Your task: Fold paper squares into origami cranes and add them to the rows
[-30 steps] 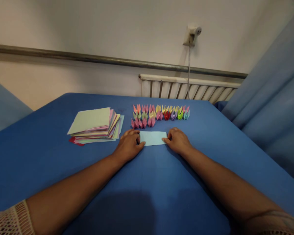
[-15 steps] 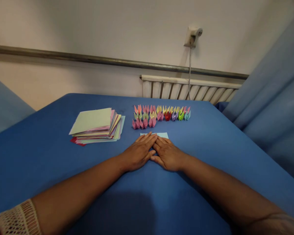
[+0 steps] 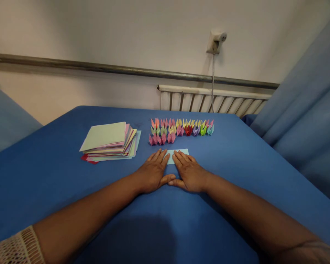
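Observation:
A light blue piece of paper (image 3: 171, 158) lies flat on the blue table, partly covered by my fingers. My left hand (image 3: 151, 170) rests palm down, its fingertips on the paper's left part. On the right part lie the fingers of my right hand (image 3: 190, 170), also flat and palm down. Both hands are open, and the thumbs meet at the tips below the paper. Just beyond stand several small folded paper cranes (image 3: 161, 139) in rows, in pink, yellow, green, red, purple and blue.
A stack of coloured paper sheets (image 3: 106, 137) sits left of the cranes. Behind the blue table (image 3: 225, 212) are a radiator (image 3: 187, 99), a metal pipe (image 3: 121, 69) and a wall socket (image 3: 215, 42) with a cord. A blue curtain (image 3: 310, 110) hangs at the right.
My hands have slid apart along the paper, the left one leftward. Their fingers met over it before, and its middle now shows between them.

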Motion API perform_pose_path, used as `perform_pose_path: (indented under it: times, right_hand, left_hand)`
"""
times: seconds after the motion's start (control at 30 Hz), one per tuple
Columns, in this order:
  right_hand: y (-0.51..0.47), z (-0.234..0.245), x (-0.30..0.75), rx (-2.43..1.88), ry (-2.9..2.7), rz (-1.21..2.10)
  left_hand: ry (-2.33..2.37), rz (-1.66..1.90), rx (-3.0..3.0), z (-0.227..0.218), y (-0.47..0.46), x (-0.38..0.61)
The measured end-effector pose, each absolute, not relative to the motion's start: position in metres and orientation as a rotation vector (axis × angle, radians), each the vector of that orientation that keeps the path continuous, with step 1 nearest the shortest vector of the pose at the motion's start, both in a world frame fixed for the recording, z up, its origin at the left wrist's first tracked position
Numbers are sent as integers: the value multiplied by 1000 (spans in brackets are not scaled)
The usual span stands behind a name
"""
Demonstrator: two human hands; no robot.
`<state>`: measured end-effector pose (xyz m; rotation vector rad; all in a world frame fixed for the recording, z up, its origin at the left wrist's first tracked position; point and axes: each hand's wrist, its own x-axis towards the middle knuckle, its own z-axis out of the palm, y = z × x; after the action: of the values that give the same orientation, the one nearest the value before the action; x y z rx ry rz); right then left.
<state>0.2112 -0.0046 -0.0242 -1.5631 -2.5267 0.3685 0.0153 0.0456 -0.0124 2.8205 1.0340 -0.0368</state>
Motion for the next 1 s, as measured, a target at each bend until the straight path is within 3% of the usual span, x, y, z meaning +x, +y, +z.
perform_pose_path:
  times: [0.43, 0.73, 1.0]
  right_hand:
    - [15, -36, 229, -2076, -2185, 160]
    - [18, -38, 222, -1992, -2114, 148]
    - [26, -36, 236, -2114, -2027, 180]
  left_hand:
    - [1330, 11, 2819, -10, 41, 13]
    - [769, -4, 2881, -11, 41, 16]
    - [1147, -54, 2839, -7, 31, 14]
